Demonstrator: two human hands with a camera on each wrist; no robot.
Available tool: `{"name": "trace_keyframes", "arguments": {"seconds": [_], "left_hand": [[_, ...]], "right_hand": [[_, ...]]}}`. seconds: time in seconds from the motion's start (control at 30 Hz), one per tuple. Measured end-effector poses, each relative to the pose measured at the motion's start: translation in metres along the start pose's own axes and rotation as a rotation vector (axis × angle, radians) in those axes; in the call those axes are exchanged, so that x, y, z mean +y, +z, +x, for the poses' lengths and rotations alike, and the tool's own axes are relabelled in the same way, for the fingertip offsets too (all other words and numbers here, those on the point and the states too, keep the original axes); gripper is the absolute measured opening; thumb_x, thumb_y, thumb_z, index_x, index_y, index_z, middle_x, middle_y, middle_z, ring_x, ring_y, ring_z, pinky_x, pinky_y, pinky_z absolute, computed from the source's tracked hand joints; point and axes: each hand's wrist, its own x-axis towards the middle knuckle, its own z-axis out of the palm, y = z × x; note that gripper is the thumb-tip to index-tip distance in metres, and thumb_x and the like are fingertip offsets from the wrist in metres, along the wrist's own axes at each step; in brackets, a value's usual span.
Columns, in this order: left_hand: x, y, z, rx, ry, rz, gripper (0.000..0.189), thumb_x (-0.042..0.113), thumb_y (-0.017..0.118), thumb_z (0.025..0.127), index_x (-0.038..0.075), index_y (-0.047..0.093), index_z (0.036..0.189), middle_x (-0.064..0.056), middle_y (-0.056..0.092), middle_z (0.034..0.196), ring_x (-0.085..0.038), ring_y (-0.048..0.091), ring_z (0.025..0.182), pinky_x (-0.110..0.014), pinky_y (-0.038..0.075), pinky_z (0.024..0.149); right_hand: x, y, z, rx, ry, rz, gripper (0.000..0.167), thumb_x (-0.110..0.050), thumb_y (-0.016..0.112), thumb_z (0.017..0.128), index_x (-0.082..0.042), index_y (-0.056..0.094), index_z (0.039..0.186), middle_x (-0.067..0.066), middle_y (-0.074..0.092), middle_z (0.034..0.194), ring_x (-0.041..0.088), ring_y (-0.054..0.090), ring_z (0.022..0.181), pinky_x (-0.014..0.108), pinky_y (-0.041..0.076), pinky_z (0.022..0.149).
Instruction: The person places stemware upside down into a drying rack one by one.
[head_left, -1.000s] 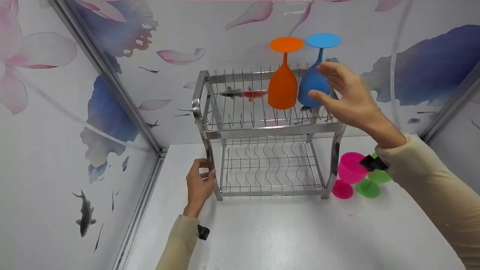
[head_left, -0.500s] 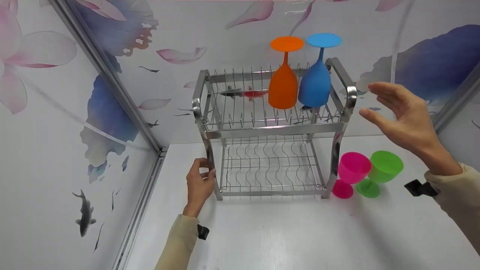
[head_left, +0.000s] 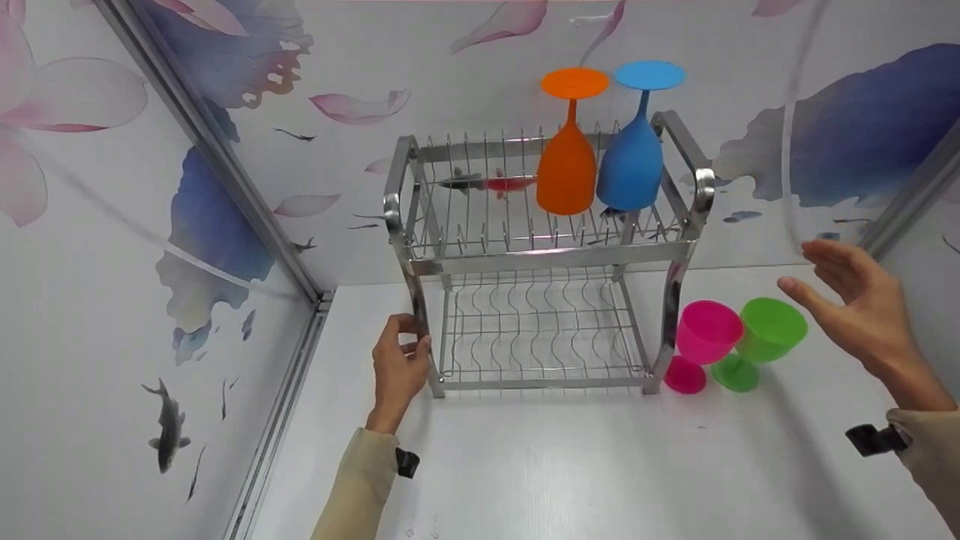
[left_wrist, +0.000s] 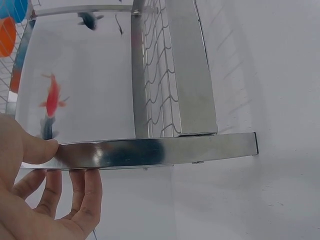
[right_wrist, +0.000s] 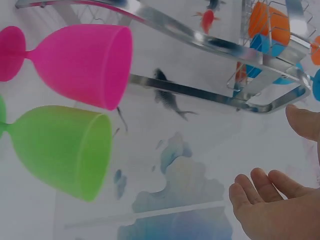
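Note:
In the head view my left hand (head_left: pixel 401 373) grips the front left leg of a two-tier metal dish rack (head_left: pixel 555 259); the left wrist view shows thumb and fingers on either side of that leg (left_wrist: pixel 115 153). My right hand (head_left: pixel 862 311) holds nothing, its fingers apart from the thumb, to the right of a green goblet (head_left: pixel 772 330). Left of the green one, a pink goblet (head_left: pixel 709 332) stands upright by the rack's right leg. On the top tier an orange goblet (head_left: pixel 566 172) and a blue goblet (head_left: pixel 631 169) sit upside down, side by side.
The rack stands on a white table (head_left: pixel 540 465) before a back wall printed with petals and fish. A metal-framed side panel (head_left: pixel 97 300) borders the left, and another frame edge (head_left: pixel 915 187) rises on the right. The lower tier (head_left: pixel 540 330) has wavy wires.
My right hand has moved away from the blue goblet, to the right and down, ending beside the green goblet. The left hand has stayed on the rack leg.

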Motion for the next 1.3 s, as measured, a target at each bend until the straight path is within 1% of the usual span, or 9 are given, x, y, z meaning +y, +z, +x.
{"name": "trace_keyframes", "arguments": {"seconds": [0.13, 0.3, 0.47, 0.57, 0.63, 0.73, 0.87, 1.1, 1.3], "left_hand": [[-0.001, 0.001, -0.001, -0.013, -0.003, 0.001, 0.035, -0.005, 0.072, 0.096, 0.004, 0.063, 0.128, -0.015, 0.069, 0.115, -0.033, 0.079, 0.095, -0.037, 0.069, 0.080], [-0.002, 0.002, 0.001, -0.010, -0.021, 0.005, 0.036, -0.004, 0.072, 0.096, 0.005, 0.062, 0.129, -0.014, 0.069, 0.115, -0.031, 0.079, 0.095, -0.036, 0.069, 0.081], [-0.001, 0.000, 0.002, -0.006, -0.030, 0.016, 0.036, -0.003, 0.073, 0.096, 0.006, 0.063, 0.128, -0.013, 0.070, 0.116, -0.031, 0.079, 0.096, -0.038, 0.069, 0.082], [0.000, 0.000, 0.002, -0.007, -0.032, 0.022, 0.036, -0.004, 0.074, 0.095, 0.006, 0.063, 0.128, -0.014, 0.070, 0.116, -0.031, 0.079, 0.096, -0.039, 0.069, 0.082], [0.000, 0.000, 0.002, -0.010, -0.034, 0.023, 0.036, -0.004, 0.073, 0.095, 0.006, 0.063, 0.129, -0.014, 0.070, 0.117, -0.031, 0.079, 0.096, -0.039, 0.069, 0.083], [0.001, -0.001, 0.001, -0.012, -0.037, 0.025, 0.035, -0.003, 0.073, 0.096, 0.006, 0.063, 0.129, -0.013, 0.070, 0.117, -0.030, 0.079, 0.097, -0.039, 0.069, 0.083], [0.000, -0.001, 0.001, -0.005, -0.020, 0.028, 0.035, -0.003, 0.073, 0.096, 0.006, 0.063, 0.128, -0.014, 0.070, 0.116, -0.032, 0.078, 0.097, -0.040, 0.069, 0.082], [-0.001, -0.001, 0.001, 0.007, 0.002, 0.032, 0.036, -0.004, 0.074, 0.096, 0.004, 0.063, 0.129, -0.015, 0.070, 0.115, -0.033, 0.079, 0.094, -0.038, 0.069, 0.080], [-0.001, -0.001, 0.001, -0.002, -0.001, 0.038, 0.035, -0.002, 0.073, 0.096, 0.005, 0.063, 0.130, -0.014, 0.070, 0.116, -0.030, 0.079, 0.093, -0.036, 0.069, 0.079]], "right_hand": [[0.031, -0.005, -0.022, 0.023, 0.080, -0.028, 0.067, -0.016, 0.081, 0.097, -0.008, 0.051, 0.156, -0.015, 0.058, 0.141, -0.007, 0.053, 0.137, -0.001, 0.041, 0.106], [0.064, -0.003, -0.039, 0.065, 0.112, 0.025, 0.067, -0.010, 0.082, 0.095, -0.007, 0.052, 0.155, -0.022, 0.057, 0.137, -0.010, 0.053, 0.130, 0.002, 0.043, 0.106], [0.092, 0.005, -0.055, 0.034, 0.183, 0.075, 0.070, -0.009, 0.080, 0.097, -0.009, 0.047, 0.159, -0.023, 0.054, 0.141, -0.011, 0.052, 0.130, 0.003, 0.044, 0.107], [0.106, 0.012, -0.062, 0.016, 0.229, 0.090, 0.073, -0.010, 0.079, 0.098, -0.012, 0.043, 0.161, -0.019, 0.052, 0.146, -0.008, 0.050, 0.135, 0.004, 0.044, 0.108], [0.113, 0.017, -0.066, 0.001, 0.253, 0.083, 0.077, -0.013, 0.079, 0.098, -0.011, 0.039, 0.164, -0.010, 0.051, 0.153, -0.002, 0.049, 0.141, 0.005, 0.044, 0.108], [0.121, 0.027, -0.072, -0.021, 0.280, 0.065, 0.082, -0.017, 0.079, 0.099, -0.011, 0.033, 0.167, 0.007, 0.045, 0.163, 0.009, 0.047, 0.149, 0.005, 0.044, 0.108], [0.127, 0.040, -0.077, -0.044, 0.303, 0.059, 0.088, -0.020, 0.079, 0.099, -0.012, 0.026, 0.169, 0.018, 0.034, 0.171, 0.021, 0.041, 0.157, 0.005, 0.043, 0.109], [0.131, 0.064, -0.078, -0.043, 0.364, 0.131, 0.095, -0.021, 0.078, 0.100, -0.012, 0.016, 0.171, 0.022, 0.025, 0.173, 0.037, 0.031, 0.161, 0.014, 0.041, 0.117], [0.134, 0.079, -0.079, -0.022, 0.413, 0.166, 0.094, -0.026, 0.076, 0.102, -0.010, 0.012, 0.170, 0.016, 0.031, 0.165, 0.040, 0.032, 0.160, 0.019, 0.040, 0.121]]}}
